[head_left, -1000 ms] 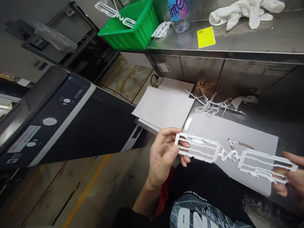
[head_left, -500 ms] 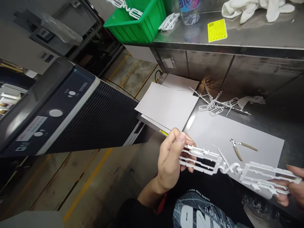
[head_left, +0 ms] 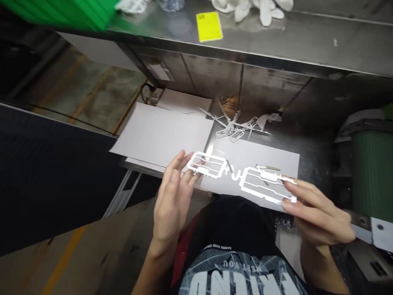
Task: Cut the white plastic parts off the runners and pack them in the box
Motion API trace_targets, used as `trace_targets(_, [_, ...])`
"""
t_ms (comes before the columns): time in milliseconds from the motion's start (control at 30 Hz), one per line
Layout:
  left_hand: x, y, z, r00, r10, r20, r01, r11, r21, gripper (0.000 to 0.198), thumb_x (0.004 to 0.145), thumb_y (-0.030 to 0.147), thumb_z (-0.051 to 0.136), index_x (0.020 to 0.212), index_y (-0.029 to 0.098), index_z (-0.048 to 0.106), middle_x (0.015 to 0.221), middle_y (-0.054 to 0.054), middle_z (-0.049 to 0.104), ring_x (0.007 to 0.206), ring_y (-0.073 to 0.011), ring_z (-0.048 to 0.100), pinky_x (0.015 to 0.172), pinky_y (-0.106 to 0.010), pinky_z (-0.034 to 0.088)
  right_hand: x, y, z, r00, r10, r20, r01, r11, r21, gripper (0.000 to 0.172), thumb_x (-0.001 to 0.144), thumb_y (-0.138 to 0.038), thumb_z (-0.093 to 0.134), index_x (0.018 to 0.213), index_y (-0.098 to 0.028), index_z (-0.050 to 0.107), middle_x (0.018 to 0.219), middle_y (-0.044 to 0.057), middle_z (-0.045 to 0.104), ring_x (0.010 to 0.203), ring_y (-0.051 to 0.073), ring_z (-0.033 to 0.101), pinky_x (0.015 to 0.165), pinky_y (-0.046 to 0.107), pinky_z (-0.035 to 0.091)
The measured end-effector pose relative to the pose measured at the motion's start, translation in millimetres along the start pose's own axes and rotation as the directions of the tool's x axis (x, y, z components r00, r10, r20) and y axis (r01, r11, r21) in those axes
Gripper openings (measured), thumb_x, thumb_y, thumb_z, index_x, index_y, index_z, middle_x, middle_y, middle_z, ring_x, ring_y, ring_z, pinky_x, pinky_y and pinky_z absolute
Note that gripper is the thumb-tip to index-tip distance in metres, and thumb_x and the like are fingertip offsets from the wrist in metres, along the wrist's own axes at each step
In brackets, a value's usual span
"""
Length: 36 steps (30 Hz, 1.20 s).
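Observation:
A white plastic frame part [head_left: 211,164], two slotted lattice panels joined by a curvy link, hangs level over the white sheet. My right hand [head_left: 319,213] pinches its right end between thumb and fingers. At its left end, my left hand [head_left: 172,196] has loosened fingers, some reaching behind the panel; whether they touch it is hard to see. Beneath the right panel, partly hidden, lie side cutters [head_left: 272,167] on the white sheet [head_left: 284,157]. Behind them is a tangled pile of similar white plastic pieces [head_left: 233,129].
More white paper [head_left: 166,127] covers the bench at left. On the steel shelf [head_left: 307,45] are a yellow label [head_left: 209,26], white gloves [head_left: 260,8], a bottle base [head_left: 172,4] and a green bin [head_left: 76,12]. A green machine part [head_left: 373,172] stands at right.
My view has swung right. The plastic part has turned to show its panels flatter. My left hand has loosened its grip at the left end; my right hand has come fully into view.

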<state>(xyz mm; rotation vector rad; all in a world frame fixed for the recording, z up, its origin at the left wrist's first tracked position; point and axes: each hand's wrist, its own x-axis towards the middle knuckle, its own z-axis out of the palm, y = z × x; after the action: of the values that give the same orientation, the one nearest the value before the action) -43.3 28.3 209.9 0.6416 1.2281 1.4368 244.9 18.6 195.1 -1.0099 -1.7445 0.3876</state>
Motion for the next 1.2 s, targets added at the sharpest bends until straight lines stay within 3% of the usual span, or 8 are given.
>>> trace_targets(167, [-25.5, -28.1, 10.7, 0.992, -0.094, 0.084, 0.097, 0.995, -0.030, 0.035, 0.103, 0.042, 0.055, 0.127, 0.021, 0.068, 0.135, -0.013, 0.067, 0.122, -0.0268, 0.068, 0.108, -0.041, 0.056, 3.1, -18.3, 9.7, 0.980, -0.192, 0.044, 0.195, 0.978, -0.076, 0.034, 0.093, -0.007, 0.069, 0.120, -0.027, 0.079, 0.121, 0.003, 0.079, 0.111, 0.028, 0.077, 0.088, 0.044, 0.071])
trace_targets(300, [-43.5, -41.2, 17.3, 0.871, -0.204, 0.448, 0.224, 0.975, 0.008, 0.042, 0.103, 0.044, 0.059, 0.138, 0.021, 0.066, 0.137, -0.015, 0.069, 0.126, -0.0307, 0.066, 0.113, -0.046, 0.051, 2.9, -38.7, 6.1, 0.984, -0.058, 0.170, 0.075, 0.992, -0.097, 0.042, 0.095, -0.007, 0.069, 0.127, -0.032, 0.075, 0.123, 0.000, 0.078, 0.120, 0.028, 0.073, 0.095, 0.043, 0.069])
trace_targets(500, [-37.5, -40.7, 37.8, 0.735, -0.131, 0.665, 0.284, 0.951, -0.126, 0.068, 0.091, 0.059, 0.071, 0.153, 0.037, 0.052, 0.158, -0.007, 0.054, 0.149, -0.0320, 0.047, 0.125, -0.047, 0.039, -4.6, -38.4, 30.1, 0.983, -0.113, 0.146, 0.095, 0.988, 0.122, 0.046, 0.096, -0.004, 0.066, 0.136, -0.025, 0.070, 0.137, 0.002, 0.071, 0.127, 0.027, 0.068, 0.103, 0.040, 0.065])
trace_targets(600, [-25.6, -53.4, 39.9, 0.815, -0.068, 0.575, 0.221, 0.955, -0.199, 0.057, 0.094, 0.055, 0.070, 0.146, 0.033, 0.059, 0.150, -0.008, 0.062, 0.145, -0.0308, 0.052, 0.123, -0.047, 0.042, -19.5, -22.8, 59.1, 0.996, 0.010, 0.090, -0.036, 0.956, 0.291, 0.047, 0.095, -0.005, 0.067, 0.135, -0.029, 0.071, 0.142, 0.000, 0.068, 0.120, 0.021, 0.072, 0.104, 0.036, 0.063])
trace_targets(700, [-8.1, -72.1, 26.2, 0.961, -0.022, 0.277, 0.012, 0.999, 0.037, 0.045, 0.097, 0.050, 0.065, 0.134, 0.024, 0.064, 0.126, -0.011, 0.074, 0.117, -0.0282, 0.072, 0.107, -0.047, 0.057, -44.3, 17.6, 77.2, 0.873, 0.324, 0.365, -0.349, 0.937, 0.003, 0.037, 0.099, -0.023, 0.069, 0.135, -0.034, 0.070, 0.143, 0.000, 0.067, 0.124, 0.020, 0.070, 0.109, 0.038, 0.058])
trace_targets(833, [13.0, -85.8, -3.9, 0.994, 0.077, 0.081, -0.104, 0.901, 0.421, 0.048, 0.090, 0.041, 0.077, 0.130, 0.017, 0.065, 0.120, -0.013, 0.070, 0.103, -0.0235, 0.072, 0.088, -0.036, 0.063, -85.2, 102.0, 71.0, 0.647, 0.649, 0.401, -0.465, 0.752, -0.467, 0.066, 0.091, -0.037, 0.076, 0.150, -0.016, 0.056, 0.159, 0.022, 0.049, 0.148, 0.044, 0.044, 0.117, 0.065, 0.043])
trace_targets(1000, [15.8, -79.1, -22.2, 0.973, 0.201, 0.112, -0.228, 0.772, 0.594, 0.046, 0.084, 0.029, 0.082, 0.129, 0.022, 0.070, 0.123, -0.009, 0.068, 0.101, -0.0203, 0.071, 0.093, -0.035, 0.060, -114.5, 166.4, 54.1, 0.520, 0.784, 0.340, -0.452, 0.590, -0.669, 0.071, 0.084, -0.026, 0.074, 0.150, -0.013, 0.052, 0.161, 0.029, 0.039, 0.152, 0.058, 0.025, 0.113, 0.082, 0.024])
trace_targets(1200, [11.6, -58.0, -17.3, 0.908, 0.300, 0.294, -0.419, 0.601, 0.680, 0.049, 0.087, 0.021, 0.077, 0.135, 0.025, 0.066, 0.126, -0.007, 0.070, 0.096, -0.0182, 0.072, 0.090, -0.036, 0.062, -80.1, 157.6, 55.4, 0.483, 0.772, 0.413, -0.419, 0.618, -0.665, 0.051, 0.085, -0.018, 0.055, 0.135, -0.009, 0.059, 0.127, 0.027, 0.056, 0.121, 0.044, 0.057, 0.108, 0.067, 0.037])
